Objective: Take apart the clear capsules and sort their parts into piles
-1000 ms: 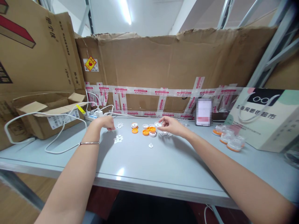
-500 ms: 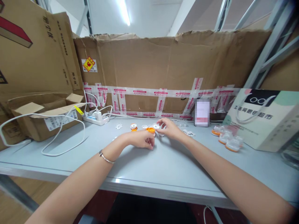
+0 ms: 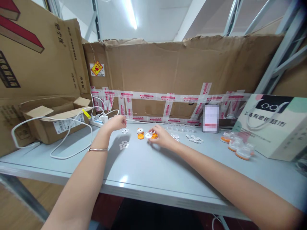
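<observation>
My left hand [image 3: 117,122] is raised over the back left of the table, its fingers curled together; anything inside them is hidden. Just below it lie small white flower-like pieces [image 3: 125,131]. Thumb and fingers of my right hand [image 3: 160,136] pinch a white round cap [image 3: 148,135] by its edge. Under those fingers an orange part [image 3: 154,136] shows. To the left of that hand are an orange ring [image 3: 140,136] and a white-and-orange round piece [image 3: 140,131]. Several flat white discs [image 3: 124,145] lie nearer to me, on the left.
White small parts [image 3: 194,139] and a row of clear pieces [image 3: 180,128] lie right of my hand. Clear-and-orange assemblies [image 3: 243,151] stand before a paper bag [image 3: 266,127]. A phone-like panel [image 3: 211,118], an open carton [image 3: 55,116] and white cables [image 3: 51,156] border the workspace.
My left hand has moved from the middle to the back left, uncovering the orange ring and the white discs. My right hand has shifted left with the white cap. The view has turned slightly.
</observation>
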Available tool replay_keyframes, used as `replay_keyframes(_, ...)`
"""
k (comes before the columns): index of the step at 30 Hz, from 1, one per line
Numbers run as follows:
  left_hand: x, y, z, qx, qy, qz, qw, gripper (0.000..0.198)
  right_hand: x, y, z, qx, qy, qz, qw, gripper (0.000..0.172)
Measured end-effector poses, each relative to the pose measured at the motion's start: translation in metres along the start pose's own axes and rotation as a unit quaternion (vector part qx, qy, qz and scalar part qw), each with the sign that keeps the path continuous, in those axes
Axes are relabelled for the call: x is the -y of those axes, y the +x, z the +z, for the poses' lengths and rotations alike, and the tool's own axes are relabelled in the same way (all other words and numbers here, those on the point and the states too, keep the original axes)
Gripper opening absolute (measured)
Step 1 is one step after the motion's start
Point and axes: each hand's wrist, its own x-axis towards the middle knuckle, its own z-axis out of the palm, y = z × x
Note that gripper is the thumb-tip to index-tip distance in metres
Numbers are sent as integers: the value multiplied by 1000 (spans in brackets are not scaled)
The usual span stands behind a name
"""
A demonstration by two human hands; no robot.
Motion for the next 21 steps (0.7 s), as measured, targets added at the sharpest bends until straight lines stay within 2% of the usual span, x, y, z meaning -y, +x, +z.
replay_keyframes(3, 22, 6, 11, 15, 24, -33, 999, 15, 9, 14, 13, 35, -42, 11, 998, 28)
replay_keyframes(6, 34, 9, 23, 42, 37, -50, 997, 14, 14, 28, 22, 56, -73, 41, 995, 31)
replay_keyframes(10, 39, 14, 33, 78, 46, -61, 994, 11, 13, 39, 29, 60, -87, 57, 993, 32)
replay_keyframes(14, 39, 18, 37, 87, 56, -66, 992, 14, 10, 40, 32, 63, -92, 64, 992, 31)
replay_keyframes(18, 37, 19, 38, 96, 61, -64, 991, 16, 13, 33, 21, 51, -84, 56, 994, 39)
replay_keyframes(21, 38, 20, 39, 98, 56, -55, 992, 17, 8, 21, -5, 23, -86, 30, 996, 35)
